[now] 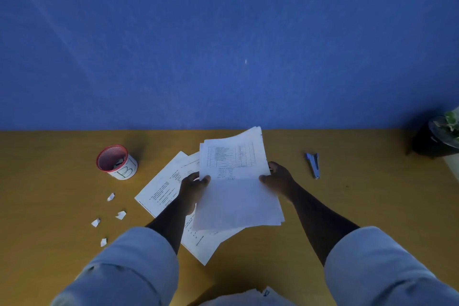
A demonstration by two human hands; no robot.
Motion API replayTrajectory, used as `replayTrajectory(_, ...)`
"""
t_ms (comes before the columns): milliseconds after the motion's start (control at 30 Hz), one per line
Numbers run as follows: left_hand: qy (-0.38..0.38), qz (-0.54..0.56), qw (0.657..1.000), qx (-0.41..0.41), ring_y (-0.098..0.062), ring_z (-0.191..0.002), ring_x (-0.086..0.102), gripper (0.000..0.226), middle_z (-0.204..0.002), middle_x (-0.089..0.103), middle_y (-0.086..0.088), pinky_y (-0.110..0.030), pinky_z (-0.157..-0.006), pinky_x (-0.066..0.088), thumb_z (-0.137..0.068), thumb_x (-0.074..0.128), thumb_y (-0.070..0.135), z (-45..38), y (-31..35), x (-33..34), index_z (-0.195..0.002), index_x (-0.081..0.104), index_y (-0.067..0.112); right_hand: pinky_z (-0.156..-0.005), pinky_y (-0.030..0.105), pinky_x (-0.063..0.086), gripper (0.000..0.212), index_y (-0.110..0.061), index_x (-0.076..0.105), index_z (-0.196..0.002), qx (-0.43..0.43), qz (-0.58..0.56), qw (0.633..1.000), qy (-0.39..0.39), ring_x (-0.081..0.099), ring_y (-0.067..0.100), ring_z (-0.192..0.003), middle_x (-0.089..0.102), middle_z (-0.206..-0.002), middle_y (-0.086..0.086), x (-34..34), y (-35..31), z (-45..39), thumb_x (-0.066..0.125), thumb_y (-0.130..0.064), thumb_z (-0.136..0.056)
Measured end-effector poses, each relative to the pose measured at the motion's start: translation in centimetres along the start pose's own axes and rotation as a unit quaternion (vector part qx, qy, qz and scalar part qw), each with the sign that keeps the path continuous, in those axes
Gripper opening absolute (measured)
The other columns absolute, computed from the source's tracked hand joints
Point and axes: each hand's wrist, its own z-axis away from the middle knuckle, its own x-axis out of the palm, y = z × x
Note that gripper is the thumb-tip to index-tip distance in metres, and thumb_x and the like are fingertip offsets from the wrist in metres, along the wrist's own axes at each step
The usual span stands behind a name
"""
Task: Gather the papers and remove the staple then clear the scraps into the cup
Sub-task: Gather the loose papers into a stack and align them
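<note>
Nearest the camera, a pale crumpled item (248,297) was seen at the table's front edge; what it was could not be made out. Light sleeves (129,263) were rolled on both forearms.

On the table (360,206), toward the front left, four paper scraps (120,215) were scattered, none in the cup yet. Printed sheets (164,189) lay flat mid-table, overlapped, partly under the left forearm.

A held stack (236,181) was lifted above those sheets. The left hand (195,187) was clamped on the stack's left edge, thumb on top. The right hand (278,179) was pinched on the right edge. Pages in the stack were fanned and misaligned.

Further back, the cup (116,162), red-rimmed, stood left of centre with something already inside. A blue staple remover (313,165) lay right of centre, well apart from the hands. A potted plant (439,136) sat at the far right corner.

Step judged: gathering, unfinished; flat sheets not collected. No staple could be seen.

Risks:
- Fanned pages could slip if either grip were loosened.
- Squaring the stack near the scraps could blow or sweep them off the left edge.
- Cup could be tipped by a careless sweep.
</note>
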Motion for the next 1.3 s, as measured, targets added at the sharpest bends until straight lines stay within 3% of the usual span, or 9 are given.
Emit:
replayTrajectory(133, 0.077, 0.051, 0.995, -0.036, -0.029, -0.100, 0.068, 0.025, -0.115, 0.070, -0.011, -0.034, -0.076, 0.059, -0.089, 0.071, 0.011, -0.7, -0.6, 0.1, -0.113, 0.068, 0.014, -0.052, 0.021, 0.045, 0.034, -0.016, 0.056, -0.119, -0.010, 0.011, 0.999, 0.044, 0.059, 0.016, -0.082, 0.062, -0.106, 0.002, -0.3, 0.2, -0.5, 0.055, -0.011, -0.086)
replayTrajectory(233, 0.154, 0.010, 0.987, -0.047, -0.026, -0.096, 0.063, 0.034, -0.122, 0.067, -0.012, -0.032, -0.067, 0.054, -0.087, 0.074, 0.016, -0.6, -1.2, -0.3, -0.119, 0.064, 0.017, -0.060, 0.024, 0.048, 0.042, -0.016, 0.052, -0.128, 0.005, 0.007, 0.997, 0.071, 0.061, 0.024, -0.096, 0.061, -0.118, 0.005, -0.9, 0.8, -0.9, 0.051, -0.009, -0.087)
replayTrajectory(467, 0.193, -0.141, 0.968, -0.076, -0.033, -0.115, 0.054, 0.079, -0.132, 0.053, -0.018, -0.049, -0.096, 0.053, -0.070, 0.087, 0.040, -1.5, -1.7, -0.2, -0.131, 0.045, 0.010, -0.081, 0.035, 0.057, 0.046, -0.017, 0.055, -0.127, 0.033, 0.042, 0.990, 0.128, 0.059, 0.028, -0.102, 0.061, -0.124, 0.006, -1.3, 1.9, -2.0, 0.047, -0.004, -0.084)
replayTrajectory(667, 0.192, -0.365, 0.908, -0.075, -0.035, -0.122, 0.048, 0.106, -0.138, 0.047, -0.021, -0.045, -0.105, 0.041, -0.064, 0.076, 0.069, -2.5, -1.1, 1.6, -0.138, 0.032, 0.008, -0.084, 0.036, 0.057, 0.046, -0.016, 0.054, -0.127, 0.032, 0.055, 0.989, 0.133, 0.059, 0.030, -0.107, 0.061, -0.125, 0.006, -1.1, 2.1, -2.5, 0.049, -0.003, -0.084)
replayTrajectory(800, 0.154, -0.314, 0.929, -0.122, -0.045, -0.143, 0.027, 0.124, -0.156, 0.024, -0.025, -0.053, -0.117, 0.024, -0.061, 0.079, 0.064, -3.9, -2.0, 2.4, -0.150, 0.021, 0.000, -0.074, 0.026, 0.053, 0.046, -0.016, 0.052, -0.130, 0.028, 0.051, 0.990, 0.126, 0.059, 0.028, -0.108, 0.060, -0.127, 0.004, -1.2, 2.4, -2.7, 0.050, -0.004, -0.086)
replayTrajectory(967, 0.223, -0.335, 0.910, -0.101, -0.041, -0.142, 0.029, 0.131, -0.155, 0.023, -0.022, -0.050, -0.116, 0.029, -0.056, 0.076, 0.074, -3.9, -2.8, 3.7, -0.148, 0.014, 0.004, -0.053, 0.012, 0.040, 0.044, -0.015, 0.051, -0.131, 0.034, 0.036, 0.993, 0.109, 0.051, 0.017, -0.095, 0.058, -0.128, 0.003, -1.3, 2.9, -3.4, 0.051, -0.004, -0.088)
replayTrajectory(1067, 0.250, -0.356, 0.896, -0.091, -0.042, -0.143, 0.028, 0.132, -0.157, 0.021, -0.022, -0.049, -0.117, 0.028, -0.059, 0.071, 0.078, -4.0, -2.5, 3.9, -0.149, 0.008, 0.003, -0.053, 0.013, 0.041, 0.044, -0.015, 0.050, -0.131, 0.042, 0.032, 0.994, 0.099, 0.050, 0.016, -0.095, 0.057, -0.126, 0.003, -1.3, 3.3, -3.8, 0.051, -0.004, -0.088)
replayTrajectory(1233, 0.194, -0.379, 0.897, -0.114, -0.049, -0.149, 0.009, 0.137, -0.163, 0.001, -0.025, -0.056, -0.120, 0.013, -0.066, 0.067, 0.076, -4.7, -2.0, 4.0, -0.148, -0.014, 0.001, -0.072, 0.025, 0.048, 0.044, -0.013, 0.051, -0.130, 0.053, 0.024, 0.994, 0.088, 0.054, 0.022, -0.104, 0.058, -0.125, 0.005, -0.9, 3.4, -4.1, 0.052, -0.004, -0.087)
replayTrajectory(1300, 0.179, -0.378, 0.900, -0.122, -0.049, -0.148, 0.011, 0.136, -0.162, 0.004, -0.026, -0.057, -0.119, 0.016, -0.065, 0.071, 0.072, -5.1, -1.9, 3.7, -0.151, -0.007, 0.001, -0.073, 0.026, 0.048, 0.044, -0.013, 0.051, -0.129, 0.057, 0.022, 0.994, 0.087, 0.053, 0.021, -0.101, 0.058, -0.124, 0.005, -0.6, 3.3, -4.2, 0.051, -0.004, -0.087)
